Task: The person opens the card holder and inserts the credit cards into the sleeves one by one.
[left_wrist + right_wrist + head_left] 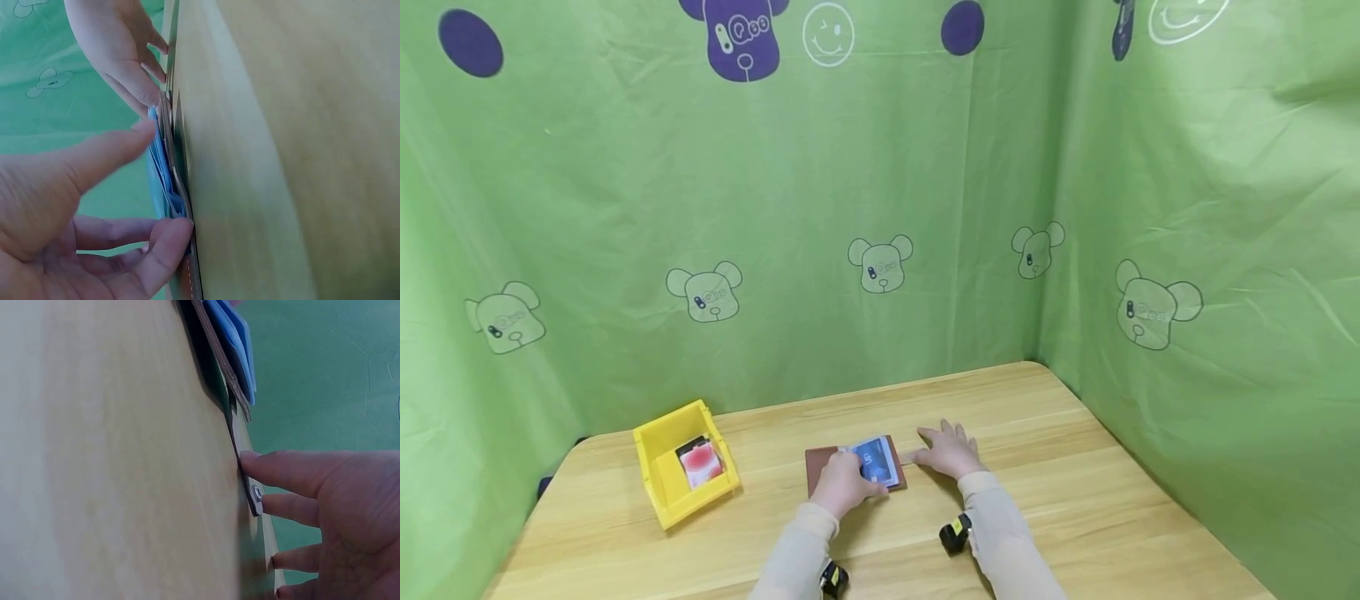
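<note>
A brown leather card holder (822,465) lies opened out on the table, with blue card sleeves (877,460) showing on its right half. My left hand (842,483) is over its middle and grips it. In the left wrist view, the thumb (119,153) meets the sleeves' upper edge while bent fingers (169,247) touch farther down. To the right, my right hand (951,451) touches the holder's narrow strap (237,434), fingers spread and fairly straight. A metal snap (257,492) shows at the strap's end, beside the thumb and index finger.
On the left of the wooden table (1075,500) stands a yellow bin (679,508) with a red-and-white item (702,463) and something black inside. Green printed curtains (820,183) hang behind and at both sides. Black wrist cameras (955,533) sit by both sleeves.
</note>
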A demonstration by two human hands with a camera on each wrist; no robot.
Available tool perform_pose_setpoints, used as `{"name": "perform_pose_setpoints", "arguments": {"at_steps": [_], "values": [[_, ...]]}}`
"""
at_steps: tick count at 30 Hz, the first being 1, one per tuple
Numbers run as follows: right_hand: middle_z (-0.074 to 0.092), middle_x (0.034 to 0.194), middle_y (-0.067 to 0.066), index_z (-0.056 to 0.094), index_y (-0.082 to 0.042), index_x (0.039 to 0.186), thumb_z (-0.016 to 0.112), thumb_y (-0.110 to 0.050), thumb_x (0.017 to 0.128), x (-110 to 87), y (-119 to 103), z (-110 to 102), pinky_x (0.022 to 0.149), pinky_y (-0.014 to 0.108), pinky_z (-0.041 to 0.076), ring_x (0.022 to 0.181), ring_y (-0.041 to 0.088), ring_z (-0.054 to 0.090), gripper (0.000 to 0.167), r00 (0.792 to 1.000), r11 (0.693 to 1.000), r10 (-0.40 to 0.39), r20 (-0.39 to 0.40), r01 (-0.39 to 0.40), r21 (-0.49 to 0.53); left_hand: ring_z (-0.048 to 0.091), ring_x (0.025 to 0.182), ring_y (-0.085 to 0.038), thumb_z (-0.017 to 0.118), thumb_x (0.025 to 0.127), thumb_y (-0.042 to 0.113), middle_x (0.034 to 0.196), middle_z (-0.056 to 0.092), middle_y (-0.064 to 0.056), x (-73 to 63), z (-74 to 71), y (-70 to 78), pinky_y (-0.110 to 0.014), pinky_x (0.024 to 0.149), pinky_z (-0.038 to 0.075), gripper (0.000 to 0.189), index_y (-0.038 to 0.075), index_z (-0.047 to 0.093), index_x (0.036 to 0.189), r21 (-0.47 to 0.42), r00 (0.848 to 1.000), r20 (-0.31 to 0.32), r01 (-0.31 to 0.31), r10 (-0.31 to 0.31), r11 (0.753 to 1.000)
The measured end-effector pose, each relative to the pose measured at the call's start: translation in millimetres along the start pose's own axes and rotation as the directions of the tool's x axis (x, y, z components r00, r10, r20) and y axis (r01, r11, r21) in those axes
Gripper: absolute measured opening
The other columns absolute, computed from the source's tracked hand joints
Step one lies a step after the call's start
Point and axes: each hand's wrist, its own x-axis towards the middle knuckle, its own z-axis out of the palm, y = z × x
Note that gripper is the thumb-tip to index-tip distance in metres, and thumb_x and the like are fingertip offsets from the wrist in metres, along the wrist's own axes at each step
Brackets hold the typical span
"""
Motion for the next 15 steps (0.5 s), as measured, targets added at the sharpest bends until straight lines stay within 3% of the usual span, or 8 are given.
{"name": "perform_pose_setpoints", "arguments": {"at_steps": [6,10,13,15], "values": [[0.026,0.154,0.031,0.053,-0.013,0.14,0.065,-0.04,0.084,-0.7,-1,-1,0.112,0.074,0.012,0.142,0.058,0.015,0.063,1.0,1.0,0.002,0.003,-0.002,0.0,0.053,0.07,-0.018,0.09,0.063,0.018,0.081,0.061,-0.008,2.6,-2.5,-1.5,-0.037,0.069,0.053,0.041,-0.003,0.066,0.087,0.008,1.0,0.014,0.006,-0.007,1.0],[0.025,0.155,0.031,0.053,-0.013,0.14,0.065,-0.04,0.084,-0.9,-1,0,0.112,0.074,0.011,0.142,0.058,0.014,0.064,1.0,1.0,0.004,0.007,-0.004,0.004,0.057,0.058,-0.016,0.089,0.066,0.016,0.074,0.061,-0.007,3.7,-5.5,-6.8,-0.03,0.056,0.053,0.035,-0.003,0.064,0.081,-0.058,0.998,0.055,-0.001,0.004,0.998],[0.025,0.155,0.031,0.053,-0.013,0.14,0.065,-0.04,0.084,-0.4,0,0,0.113,0.074,0.01,0.142,0.057,0.014,0.064,1.0,1.0,0.006,0.008,-0.006,0.008,0.06,0.049,-0.015,0.087,0.07,0.015,0.073,0.063,-0.01,5.5,-8.4,-12.7,-0.025,0.046,0.051,0.038,-0.008,0.065,0.09,-0.149,0.995,0.099,0.025,-0.01,0.989],[0.025,0.155,0.031,0.052,-0.013,0.14,0.065,-0.039,0.084,-0.8,0,-1,0.113,0.074,0.01,0.142,0.057,0.013,0.063,1.0,1.0,0.006,0.007,-0.006,0.011,0.062,0.051,-0.017,0.086,0.071,0.015,0.078,0.064,-0.012,6.1,-10.6,-14.5,-0.025,0.046,0.052,0.047,-0.012,0.064,0.103,-0.188,0.993,0.119,0.049,-0.027,0.981]]}}
